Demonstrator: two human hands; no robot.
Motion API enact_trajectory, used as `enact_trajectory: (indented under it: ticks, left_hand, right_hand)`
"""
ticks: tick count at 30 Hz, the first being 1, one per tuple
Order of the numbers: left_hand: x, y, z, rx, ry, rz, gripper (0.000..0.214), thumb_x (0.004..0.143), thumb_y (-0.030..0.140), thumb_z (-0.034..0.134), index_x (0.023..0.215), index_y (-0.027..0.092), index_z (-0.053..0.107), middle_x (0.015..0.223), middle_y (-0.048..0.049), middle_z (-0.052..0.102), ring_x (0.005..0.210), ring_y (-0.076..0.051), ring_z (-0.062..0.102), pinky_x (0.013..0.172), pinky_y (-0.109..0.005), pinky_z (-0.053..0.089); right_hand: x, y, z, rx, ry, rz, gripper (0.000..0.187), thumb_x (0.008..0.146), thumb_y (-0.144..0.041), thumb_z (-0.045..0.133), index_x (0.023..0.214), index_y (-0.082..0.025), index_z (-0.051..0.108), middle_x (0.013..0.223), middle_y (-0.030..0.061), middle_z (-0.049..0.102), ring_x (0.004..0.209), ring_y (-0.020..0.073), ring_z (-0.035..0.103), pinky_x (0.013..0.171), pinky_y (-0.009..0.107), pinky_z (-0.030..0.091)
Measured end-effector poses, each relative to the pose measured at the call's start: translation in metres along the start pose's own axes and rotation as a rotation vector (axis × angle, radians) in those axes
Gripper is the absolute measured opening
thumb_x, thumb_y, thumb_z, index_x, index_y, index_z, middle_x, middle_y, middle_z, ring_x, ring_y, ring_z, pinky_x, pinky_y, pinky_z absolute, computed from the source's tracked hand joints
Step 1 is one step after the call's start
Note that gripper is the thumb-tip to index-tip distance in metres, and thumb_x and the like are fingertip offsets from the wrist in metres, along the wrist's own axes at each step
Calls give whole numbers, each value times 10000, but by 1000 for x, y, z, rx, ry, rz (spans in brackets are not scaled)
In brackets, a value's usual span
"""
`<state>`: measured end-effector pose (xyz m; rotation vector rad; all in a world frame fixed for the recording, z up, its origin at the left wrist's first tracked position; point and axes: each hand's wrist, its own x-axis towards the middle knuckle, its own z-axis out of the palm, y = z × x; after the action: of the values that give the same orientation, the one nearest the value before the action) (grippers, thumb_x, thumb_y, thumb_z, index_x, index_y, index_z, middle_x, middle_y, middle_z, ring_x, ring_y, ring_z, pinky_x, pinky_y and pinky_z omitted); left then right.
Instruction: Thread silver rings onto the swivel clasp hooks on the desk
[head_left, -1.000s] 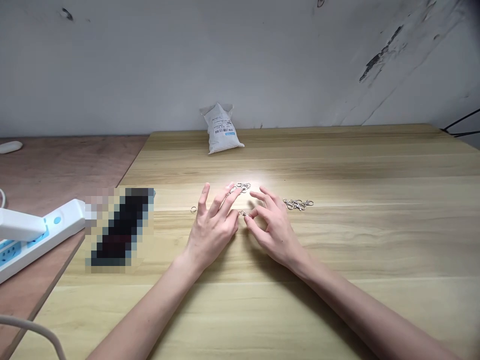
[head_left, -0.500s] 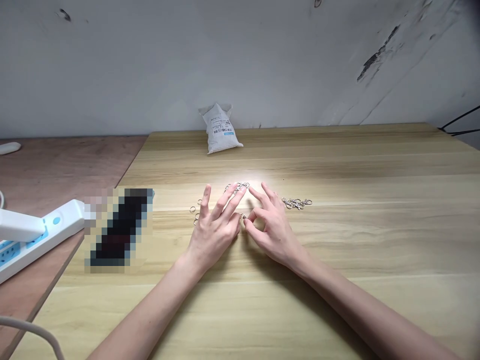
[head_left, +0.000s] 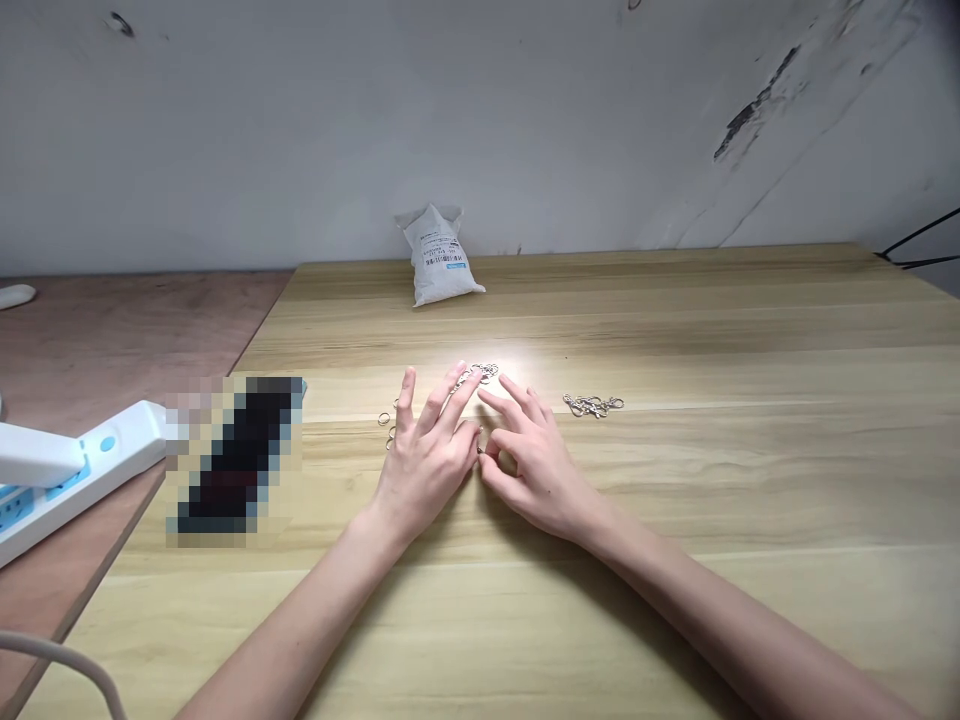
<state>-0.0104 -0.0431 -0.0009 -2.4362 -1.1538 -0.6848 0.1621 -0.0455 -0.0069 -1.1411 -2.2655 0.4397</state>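
Note:
My left hand (head_left: 427,450) is low over the table, thumb and index finger pinched together and the other fingers stretched out. Facing it, my right hand (head_left: 536,460) pinches a small metal piece (head_left: 480,450) between thumb and index finger. Both pinches meet at this piece, and the fingertips hide most of it. Behind the left fingers lies a pile of silvery metal rings and clasps (head_left: 484,373), partly covered. Several loose metal rings (head_left: 384,419) rest left of the left hand. A cluster of lobster clasps (head_left: 594,405) lies beyond the right hand, to its right.
A white plastic packet (head_left: 441,262) with a printed label stands at the back near the wall. On the left are a blurred-out dark phone-like object (head_left: 238,455) and a white power strip (head_left: 112,445) with a plug in it. A cable (head_left: 64,652) curves at the lower left.
Both hands have shifted slightly left and their pinched fingertips have come closer together. The small metal piece has moved slightly down and is more hidden.

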Motion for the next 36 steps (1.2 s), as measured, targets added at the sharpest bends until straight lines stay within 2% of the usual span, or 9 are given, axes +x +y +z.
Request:
enact_trajectory:
  ticks: [3,7,13,23,28,33,36]
  left_hand:
    - [-1,-2,0,13,-6,-16,143,878,124,543,772,185,619,1425,-108,523,1365,-308,437,1160,-664,183]
    - [-2,-2,-1,6,-7,-9,146,866,117,540,761,184,615,1434,-102,514,1369,-304,432,1167,-654,176]
    - [-1,1,-3,54,16,20,144,856,123,535,760,187,622,1445,-74,506,1363,-286,442,1195,-618,134]
    - [-2,3,2,83,79,41,161,842,114,545,709,179,606,1439,-42,519,1368,-246,438,1230,-553,89]
    - [0,4,0,106,82,86,164,860,114,544,727,176,616,1448,-28,509,1364,-233,446,1238,-547,67]
    - [1,4,0,113,73,98,180,876,124,543,722,175,621,1448,-34,508,1361,-238,450,1241,-546,46]
    - [1,4,-1,115,74,122,154,866,112,559,745,175,629,1455,-31,499,1365,-243,444,1241,-552,25]
  right_hand:
    - [0,1,-1,5,25,2,189,852,-207,532,664,-203,553,1381,94,539,1442,301,251,1133,601,227]
    - [1,8,-2,54,77,88,188,871,-216,523,686,-208,550,1357,96,557,1428,298,270,1119,601,252]
    - [3,9,-3,134,24,153,260,925,-223,457,673,-207,520,1368,79,541,1415,280,284,1131,606,230]
    - [3,6,-4,180,4,169,269,910,-200,453,641,-209,445,1375,59,535,1407,258,281,1150,600,218]
    - [3,4,-5,122,9,169,250,894,-187,454,645,-208,446,1348,67,551,1399,271,304,1150,603,217]
    - [2,1,-3,2,34,125,235,903,-194,457,669,-203,470,1389,89,520,1434,284,252,1163,602,175]
    - [1,1,0,22,45,166,258,913,-199,450,655,-202,469,1394,87,521,1431,289,259,1157,607,195]
